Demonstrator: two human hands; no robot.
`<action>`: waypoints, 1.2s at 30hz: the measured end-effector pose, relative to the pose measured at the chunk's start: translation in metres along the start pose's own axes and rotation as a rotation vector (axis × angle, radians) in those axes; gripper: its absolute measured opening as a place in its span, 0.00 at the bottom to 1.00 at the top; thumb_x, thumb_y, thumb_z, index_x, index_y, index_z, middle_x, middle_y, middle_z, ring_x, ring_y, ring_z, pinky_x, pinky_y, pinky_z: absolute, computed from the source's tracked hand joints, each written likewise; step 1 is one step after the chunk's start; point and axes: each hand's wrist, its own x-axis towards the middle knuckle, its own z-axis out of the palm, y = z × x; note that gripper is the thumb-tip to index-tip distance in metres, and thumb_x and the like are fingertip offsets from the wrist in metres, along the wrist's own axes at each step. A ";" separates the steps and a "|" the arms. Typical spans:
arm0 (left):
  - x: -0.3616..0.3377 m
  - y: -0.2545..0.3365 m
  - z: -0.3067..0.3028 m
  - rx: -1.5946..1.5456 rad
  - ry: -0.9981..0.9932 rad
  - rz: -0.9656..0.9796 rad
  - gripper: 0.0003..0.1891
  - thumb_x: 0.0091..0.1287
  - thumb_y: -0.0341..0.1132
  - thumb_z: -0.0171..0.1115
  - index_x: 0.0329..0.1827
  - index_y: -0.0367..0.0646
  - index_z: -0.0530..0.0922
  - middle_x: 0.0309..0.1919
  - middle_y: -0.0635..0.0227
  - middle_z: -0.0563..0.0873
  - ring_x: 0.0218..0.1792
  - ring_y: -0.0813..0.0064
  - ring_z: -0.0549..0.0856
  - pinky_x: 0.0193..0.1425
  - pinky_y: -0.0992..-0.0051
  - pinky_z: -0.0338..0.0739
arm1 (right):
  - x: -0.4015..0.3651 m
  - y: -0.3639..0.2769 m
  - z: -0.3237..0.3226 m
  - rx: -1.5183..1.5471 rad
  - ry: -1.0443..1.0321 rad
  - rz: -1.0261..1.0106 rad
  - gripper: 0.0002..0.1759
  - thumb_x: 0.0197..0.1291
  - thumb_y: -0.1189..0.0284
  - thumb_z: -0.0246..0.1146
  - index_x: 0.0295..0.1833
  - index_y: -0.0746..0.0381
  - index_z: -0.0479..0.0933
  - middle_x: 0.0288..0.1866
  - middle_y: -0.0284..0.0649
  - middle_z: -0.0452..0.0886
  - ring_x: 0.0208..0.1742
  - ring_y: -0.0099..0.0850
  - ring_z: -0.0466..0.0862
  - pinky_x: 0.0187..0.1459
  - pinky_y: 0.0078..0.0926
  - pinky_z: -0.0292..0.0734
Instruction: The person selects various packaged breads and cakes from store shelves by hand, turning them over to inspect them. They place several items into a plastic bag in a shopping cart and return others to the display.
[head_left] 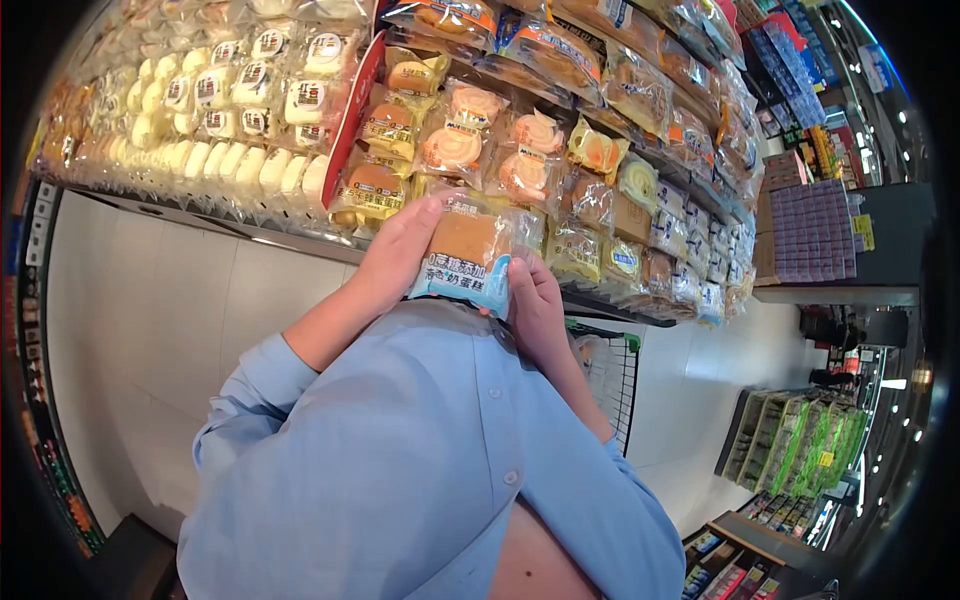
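A clear packet of brown sponge cake with a light-blue printed label is held up in front of the bread shelf. My left hand grips its left edge, fingers wrapped up to the top corner. My right hand holds its lower right corner. Both forearms come up from light-blue shirt sleeves. The packet's back and part of its label are hidden by my fingers.
A sloping shelf carries several packaged breads, swirl rolls and white buns. A black wire shopping cart stands just right of me. Farther right, purple stacked boxes and a low rack with green packs line the white-floored aisle.
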 end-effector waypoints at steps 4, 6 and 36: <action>-0.010 0.027 0.004 0.201 -0.065 -0.284 0.26 0.79 0.43 0.52 0.75 0.42 0.64 0.61 0.62 0.80 0.55 0.76 0.83 0.58 0.73 0.80 | 0.002 -0.016 0.002 0.004 0.035 0.009 0.16 0.79 0.64 0.50 0.57 0.66 0.74 0.44 0.37 0.83 0.37 0.20 0.82 0.39 0.21 0.80; -0.009 0.014 0.006 0.024 -0.080 -0.225 0.29 0.77 0.43 0.56 0.77 0.43 0.62 0.62 0.63 0.79 0.54 0.77 0.83 0.52 0.75 0.82 | 0.001 -0.014 -0.004 -0.105 0.116 -0.061 0.19 0.79 0.65 0.48 0.62 0.68 0.72 0.50 0.40 0.82 0.48 0.24 0.83 0.49 0.23 0.80; -0.023 0.005 0.011 0.151 -0.426 -0.380 0.31 0.65 0.28 0.70 0.71 0.44 0.66 0.47 0.73 0.84 0.42 0.84 0.82 0.39 0.78 0.80 | -0.041 -0.020 -0.020 -0.230 0.109 -0.266 0.19 0.80 0.66 0.49 0.65 0.67 0.71 0.55 0.39 0.83 0.55 0.22 0.79 0.58 0.20 0.72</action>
